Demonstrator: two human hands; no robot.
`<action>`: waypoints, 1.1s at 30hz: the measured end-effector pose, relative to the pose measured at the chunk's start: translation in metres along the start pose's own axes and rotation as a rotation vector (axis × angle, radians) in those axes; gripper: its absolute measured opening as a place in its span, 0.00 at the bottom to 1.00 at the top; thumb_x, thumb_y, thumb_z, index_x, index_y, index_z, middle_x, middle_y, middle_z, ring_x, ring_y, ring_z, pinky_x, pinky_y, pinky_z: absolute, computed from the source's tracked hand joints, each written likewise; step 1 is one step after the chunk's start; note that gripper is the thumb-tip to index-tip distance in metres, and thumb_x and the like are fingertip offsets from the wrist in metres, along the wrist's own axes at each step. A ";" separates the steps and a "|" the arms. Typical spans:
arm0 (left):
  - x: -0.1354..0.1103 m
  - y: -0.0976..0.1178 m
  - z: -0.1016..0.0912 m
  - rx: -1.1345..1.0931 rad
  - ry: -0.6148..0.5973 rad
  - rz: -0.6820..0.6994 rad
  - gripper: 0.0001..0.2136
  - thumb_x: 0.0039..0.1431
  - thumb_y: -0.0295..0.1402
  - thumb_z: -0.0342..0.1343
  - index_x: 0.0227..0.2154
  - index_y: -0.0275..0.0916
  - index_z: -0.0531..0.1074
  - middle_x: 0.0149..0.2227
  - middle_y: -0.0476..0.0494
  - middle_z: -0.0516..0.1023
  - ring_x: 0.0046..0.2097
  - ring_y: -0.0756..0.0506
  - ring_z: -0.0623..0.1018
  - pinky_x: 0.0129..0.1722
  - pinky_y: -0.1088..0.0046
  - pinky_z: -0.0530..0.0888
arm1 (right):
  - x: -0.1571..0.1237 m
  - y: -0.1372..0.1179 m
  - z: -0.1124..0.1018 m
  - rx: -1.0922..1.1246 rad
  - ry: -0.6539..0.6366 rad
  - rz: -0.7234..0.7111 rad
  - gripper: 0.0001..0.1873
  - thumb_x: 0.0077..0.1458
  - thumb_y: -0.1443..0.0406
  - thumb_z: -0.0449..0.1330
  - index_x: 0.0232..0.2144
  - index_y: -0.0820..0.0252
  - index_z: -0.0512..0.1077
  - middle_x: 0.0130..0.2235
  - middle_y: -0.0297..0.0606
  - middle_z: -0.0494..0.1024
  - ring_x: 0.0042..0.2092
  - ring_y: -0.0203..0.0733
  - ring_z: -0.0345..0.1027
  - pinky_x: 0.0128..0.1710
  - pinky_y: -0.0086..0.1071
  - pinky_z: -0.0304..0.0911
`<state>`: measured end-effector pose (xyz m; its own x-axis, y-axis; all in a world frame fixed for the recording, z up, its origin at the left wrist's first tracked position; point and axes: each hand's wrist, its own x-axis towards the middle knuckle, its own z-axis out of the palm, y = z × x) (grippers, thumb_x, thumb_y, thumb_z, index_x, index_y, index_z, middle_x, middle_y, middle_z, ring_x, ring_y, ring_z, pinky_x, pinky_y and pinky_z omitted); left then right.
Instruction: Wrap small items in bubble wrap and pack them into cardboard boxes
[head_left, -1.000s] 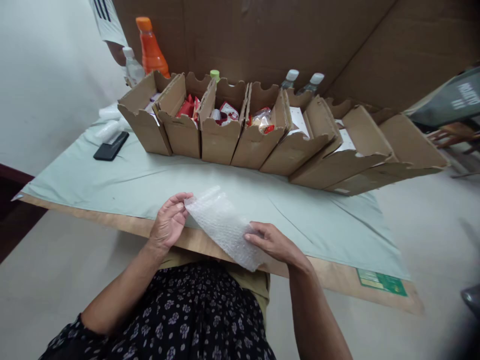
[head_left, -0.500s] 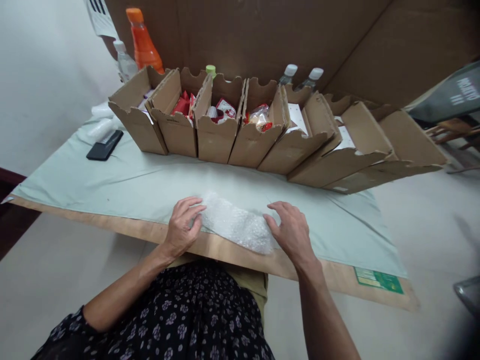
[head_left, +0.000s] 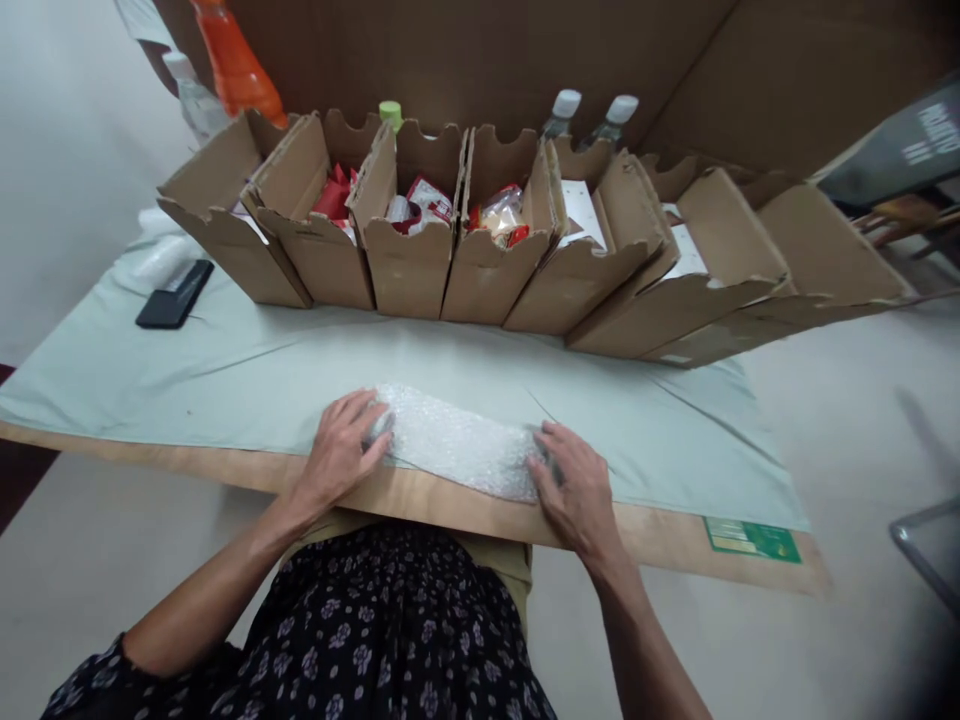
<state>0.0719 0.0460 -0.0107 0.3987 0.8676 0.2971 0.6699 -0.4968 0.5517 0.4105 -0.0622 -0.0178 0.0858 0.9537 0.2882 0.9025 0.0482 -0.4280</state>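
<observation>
Hands (head_left: 341, 448) apart, unclenched, at either end of bubble wrap (head_left: 459, 440) — cardboard boxes (head_left: 411, 278) beyond, bottles (head_left: 238, 68) behind.

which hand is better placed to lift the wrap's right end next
Probably the right hand: its fingers lie at that end of the wrap; the left hand is at the other.

I see a strip of bubble wrap (head_left: 461, 440), whitish and see-through, its surface dimpled and catching light. It lies spread out, longer than it is wide, slanting from my upper left to my lower right. Most of it rests on the pale green cloth (head_left: 247, 385); its near edge overlaps the table's bare wooden border (head_left: 420, 497). Both ends are partly hidden from me.
</observation>
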 end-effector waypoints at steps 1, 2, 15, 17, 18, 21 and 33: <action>0.005 -0.001 -0.001 0.026 0.039 -0.043 0.15 0.61 0.37 0.59 0.51 0.44 0.77 0.56 0.36 0.78 0.60 0.31 0.72 0.61 0.48 0.66 | 0.001 0.005 -0.002 -0.001 0.013 0.037 0.20 0.68 0.54 0.53 0.55 0.55 0.75 0.59 0.48 0.77 0.63 0.57 0.68 0.59 0.53 0.62; 0.010 -0.002 0.000 0.053 0.063 -0.084 0.15 0.60 0.38 0.61 0.49 0.43 0.77 0.54 0.35 0.78 0.58 0.30 0.72 0.60 0.47 0.66 | 0.003 0.007 -0.003 -0.007 0.012 0.067 0.21 0.67 0.53 0.54 0.55 0.55 0.74 0.59 0.48 0.77 0.63 0.58 0.67 0.59 0.54 0.62; 0.031 0.021 -0.007 -0.172 0.091 -0.283 0.04 0.58 0.35 0.57 0.31 0.42 0.70 0.29 0.49 0.75 0.31 0.46 0.74 0.35 0.70 0.71 | 0.017 -0.041 -0.022 0.503 0.064 0.338 0.15 0.59 0.54 0.63 0.46 0.54 0.73 0.43 0.40 0.80 0.40 0.46 0.75 0.43 0.39 0.70; 0.037 0.023 -0.006 -0.224 0.142 -0.307 0.07 0.58 0.35 0.58 0.39 0.41 0.72 0.29 0.50 0.75 0.30 0.47 0.73 0.34 0.71 0.71 | 0.023 -0.039 -0.026 0.532 0.163 0.348 0.24 0.59 0.54 0.65 0.54 0.54 0.70 0.43 0.40 0.79 0.39 0.44 0.74 0.43 0.39 0.70; 0.040 0.023 -0.003 -0.208 0.144 -0.306 0.12 0.58 0.34 0.58 0.44 0.40 0.73 0.30 0.51 0.75 0.31 0.47 0.74 0.35 0.71 0.71 | 0.026 -0.035 -0.025 0.526 0.202 0.349 0.27 0.59 0.55 0.65 0.57 0.55 0.68 0.42 0.39 0.78 0.38 0.43 0.74 0.43 0.39 0.70; 0.049 0.019 0.010 -0.051 0.059 -0.285 0.21 0.56 0.30 0.57 0.54 0.39 0.72 0.29 0.49 0.75 0.32 0.44 0.75 0.38 0.67 0.73 | 0.034 -0.016 -0.012 0.438 0.237 0.360 0.31 0.58 0.58 0.63 0.62 0.58 0.65 0.40 0.37 0.78 0.33 0.40 0.70 0.42 0.40 0.70; 0.034 0.046 0.027 0.348 -0.216 0.204 0.23 0.68 0.33 0.53 0.65 0.42 0.65 0.71 0.34 0.62 0.73 0.31 0.59 0.69 0.44 0.58 | 0.043 -0.042 0.019 -0.038 0.044 -0.129 0.24 0.68 0.62 0.54 0.64 0.55 0.66 0.67 0.48 0.69 0.67 0.54 0.61 0.63 0.51 0.61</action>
<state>0.1332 0.0519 0.0033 0.6410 0.7453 0.1831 0.7199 -0.6666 0.1934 0.3680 -0.0173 -0.0032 -0.0145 0.9265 0.3761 0.9225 0.1575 -0.3524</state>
